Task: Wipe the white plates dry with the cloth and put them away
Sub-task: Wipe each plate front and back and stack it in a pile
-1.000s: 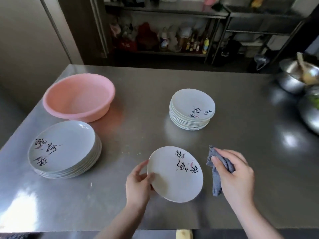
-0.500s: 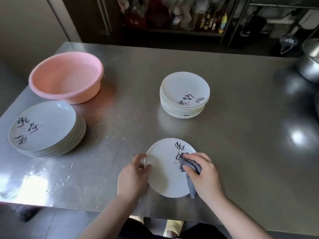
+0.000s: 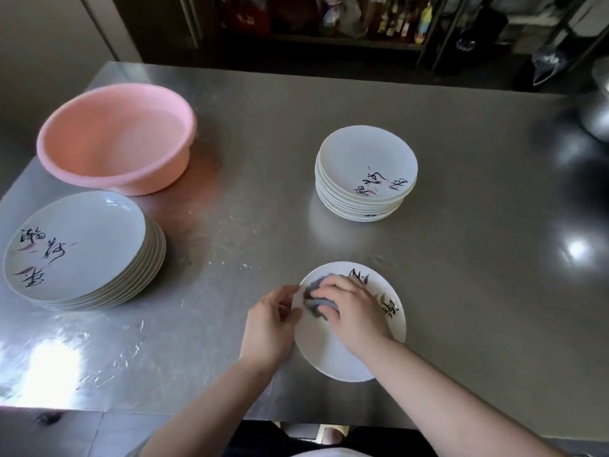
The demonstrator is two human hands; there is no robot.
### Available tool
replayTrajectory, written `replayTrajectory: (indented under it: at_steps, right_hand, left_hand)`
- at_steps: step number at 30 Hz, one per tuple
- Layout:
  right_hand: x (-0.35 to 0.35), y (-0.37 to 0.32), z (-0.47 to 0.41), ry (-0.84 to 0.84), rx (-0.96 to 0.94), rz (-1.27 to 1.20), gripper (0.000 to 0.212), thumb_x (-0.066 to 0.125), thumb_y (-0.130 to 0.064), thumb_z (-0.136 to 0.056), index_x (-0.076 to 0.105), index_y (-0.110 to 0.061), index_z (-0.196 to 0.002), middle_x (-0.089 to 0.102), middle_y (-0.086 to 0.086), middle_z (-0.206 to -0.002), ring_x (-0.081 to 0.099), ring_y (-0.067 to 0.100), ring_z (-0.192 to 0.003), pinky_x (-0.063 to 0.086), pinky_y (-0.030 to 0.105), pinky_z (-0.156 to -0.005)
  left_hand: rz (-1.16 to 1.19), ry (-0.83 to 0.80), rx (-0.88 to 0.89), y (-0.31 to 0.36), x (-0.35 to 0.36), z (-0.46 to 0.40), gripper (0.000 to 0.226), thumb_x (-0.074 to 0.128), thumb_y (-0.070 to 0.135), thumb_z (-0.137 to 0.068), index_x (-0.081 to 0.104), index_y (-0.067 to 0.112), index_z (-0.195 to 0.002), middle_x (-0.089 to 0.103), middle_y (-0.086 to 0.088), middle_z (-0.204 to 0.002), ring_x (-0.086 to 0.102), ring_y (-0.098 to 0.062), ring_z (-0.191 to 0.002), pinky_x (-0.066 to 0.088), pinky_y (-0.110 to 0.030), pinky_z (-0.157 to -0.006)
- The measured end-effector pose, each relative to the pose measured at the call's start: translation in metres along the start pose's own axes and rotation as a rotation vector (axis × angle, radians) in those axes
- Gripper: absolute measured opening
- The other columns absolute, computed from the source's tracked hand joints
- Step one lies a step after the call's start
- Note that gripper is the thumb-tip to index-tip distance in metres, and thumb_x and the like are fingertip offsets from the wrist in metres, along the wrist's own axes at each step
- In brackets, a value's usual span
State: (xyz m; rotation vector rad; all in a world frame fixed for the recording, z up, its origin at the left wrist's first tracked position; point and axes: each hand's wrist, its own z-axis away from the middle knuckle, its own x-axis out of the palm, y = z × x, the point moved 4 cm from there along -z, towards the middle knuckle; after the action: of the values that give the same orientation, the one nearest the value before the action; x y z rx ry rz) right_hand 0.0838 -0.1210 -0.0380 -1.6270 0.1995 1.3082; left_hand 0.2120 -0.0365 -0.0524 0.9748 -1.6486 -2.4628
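While left hand pinched plate rim at 9 o'clock, right hand fingers, curled together, pressed cloth onto it.

A steel table fills most of the view, its top shiny with bright glare patches at the near left and the right. Pale crumbs lie scattered across its middle. A pink basin stands upright on the far left part of the table — round, wide-mouthed, its inside bare. Behind the table runs a dark metal shelf holding bottles, blurred and hard to tell apart. At the far right edge a steel bowl shows in part — cut off by the frame.
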Motion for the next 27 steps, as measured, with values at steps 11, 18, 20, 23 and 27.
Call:
replayTrajectory:
  at_steps: [11,18,20,23,27]
  right_hand:
    - [-0.030,0.041,0.055,0.037,0.131,0.090,0.028,0.071,-0.004,-0.078,0.077,-0.025,-0.096,0.066,-0.015,-0.101,0.059,0.013,-0.102,0.049,0.023,-0.078]
    - [-0.025,0.012,0.007,0.200,0.001,0.047,0.027,0.069,0.001,-0.076,0.076,-0.015,-0.096,0.068,-0.002,-0.098,0.062,0.026,-0.097,0.052,0.035,-0.081]
    - [-0.019,0.003,-0.006,0.218,-0.034,0.053,0.026,0.071,-0.001,-0.074,0.075,-0.015,-0.097,0.068,-0.002,-0.097,0.062,0.026,-0.094,0.053,0.034,-0.079]
    - [-0.008,0.002,-0.017,0.198,-0.018,0.070,0.025,0.072,-0.005,-0.076,0.075,-0.018,-0.097,0.068,-0.004,-0.099,0.061,0.025,-0.095,0.053,0.036,-0.076]
    - [-0.011,0.020,-0.017,0.228,0.113,0.092,0.024,0.067,-0.006,-0.080,0.074,-0.024,-0.095,0.064,-0.009,-0.100,0.057,0.017,-0.102,0.053,0.036,-0.070]
  left_hand:
    - [-0.032,-0.051,-0.033,0.002,-0.002,-0.007,0.040,0.058,-0.006,-0.079,0.065,0.030,-0.095,0.067,0.016,-0.073,0.058,0.003,-0.065,0.042,-0.005,-0.058]
    - [-0.213,-0.016,0.052,0.021,-0.009,-0.049,0.022,0.066,0.013,-0.083,0.071,0.021,-0.103,0.073,0.004,-0.089,0.067,-0.017,-0.083,0.048,-0.024,-0.072]
    - [-0.276,-0.071,0.062,0.025,-0.002,-0.060,0.020,0.068,0.016,-0.084,0.074,0.018,-0.103,0.075,-0.001,-0.094,0.067,-0.021,-0.090,0.044,-0.024,-0.073]
    - [-0.302,-0.107,0.032,0.022,0.001,-0.062,0.009,0.067,0.013,-0.083,0.074,0.013,-0.090,0.073,-0.006,-0.086,0.065,-0.026,-0.085,0.041,-0.028,-0.066]
    - [-0.374,-0.098,-0.034,0.007,-0.010,-0.051,0.008,0.067,0.015,-0.082,0.071,0.014,-0.089,0.071,-0.003,-0.084,0.064,-0.025,-0.082,0.042,-0.026,-0.063]
